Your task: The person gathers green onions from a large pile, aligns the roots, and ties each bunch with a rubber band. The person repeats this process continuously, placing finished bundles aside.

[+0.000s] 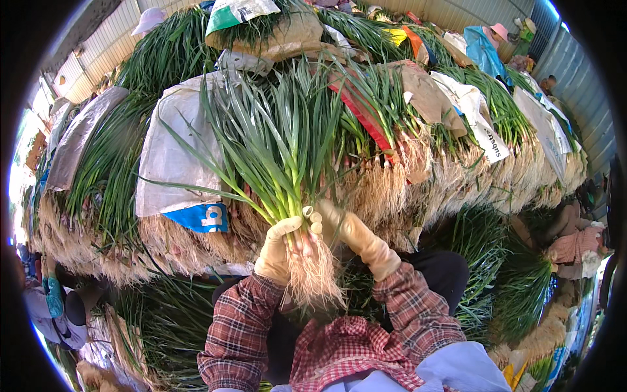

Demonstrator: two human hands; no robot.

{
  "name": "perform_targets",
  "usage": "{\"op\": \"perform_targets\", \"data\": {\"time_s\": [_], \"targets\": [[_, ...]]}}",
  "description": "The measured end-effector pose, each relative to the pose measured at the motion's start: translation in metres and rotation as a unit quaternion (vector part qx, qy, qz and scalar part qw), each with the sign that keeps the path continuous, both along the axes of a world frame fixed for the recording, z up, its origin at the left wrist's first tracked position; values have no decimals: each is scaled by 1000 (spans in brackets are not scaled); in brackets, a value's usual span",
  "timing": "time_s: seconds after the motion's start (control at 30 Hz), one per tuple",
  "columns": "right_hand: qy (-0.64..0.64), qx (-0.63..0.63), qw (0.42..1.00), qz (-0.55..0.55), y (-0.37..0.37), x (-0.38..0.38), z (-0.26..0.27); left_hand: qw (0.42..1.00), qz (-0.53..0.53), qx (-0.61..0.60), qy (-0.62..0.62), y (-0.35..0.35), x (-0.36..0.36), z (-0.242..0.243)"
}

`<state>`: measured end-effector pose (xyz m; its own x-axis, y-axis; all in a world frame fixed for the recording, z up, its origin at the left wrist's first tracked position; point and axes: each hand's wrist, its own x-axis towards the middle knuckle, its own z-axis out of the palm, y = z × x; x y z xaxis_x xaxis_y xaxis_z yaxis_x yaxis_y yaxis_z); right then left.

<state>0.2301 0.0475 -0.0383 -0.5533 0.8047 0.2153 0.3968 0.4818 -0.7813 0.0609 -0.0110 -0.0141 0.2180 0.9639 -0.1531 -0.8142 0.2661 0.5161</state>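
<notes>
My left hand (279, 247), in a cream glove, grips a bunch of young garlic plants (289, 183) just above their bulbs. The long green leaves fan upward and away from me, and the pale, stringy roots (315, 277) hang down between my wrists. Left-hand fingertips wrap round the stems from the right. Close beside the bunch on the right is my right hand (355, 230), also gloved; motion blurs its fingers, so I cannot make out whether they hold anything.
Before me rises a long heap of similar plants, roots (377, 196) towards me. A white sack (179, 142) and a brown sack (431, 98) lie over it. Loose leaves (176, 333) cover the ground at left. People work nearby, one (575, 245) at right.
</notes>
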Motion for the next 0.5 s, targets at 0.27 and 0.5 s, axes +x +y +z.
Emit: {"op": "perform_targets", "data": {"time_s": [0.27, 0.5], "targets": [[638, -659, 397, 33, 20, -49, -23, 985, 17, 28, -170, 5, 15, 5], [-489, -125, 821, 266, 2, 32, -9, 981, 38, 121, -145, 2, -21, 14]]}}
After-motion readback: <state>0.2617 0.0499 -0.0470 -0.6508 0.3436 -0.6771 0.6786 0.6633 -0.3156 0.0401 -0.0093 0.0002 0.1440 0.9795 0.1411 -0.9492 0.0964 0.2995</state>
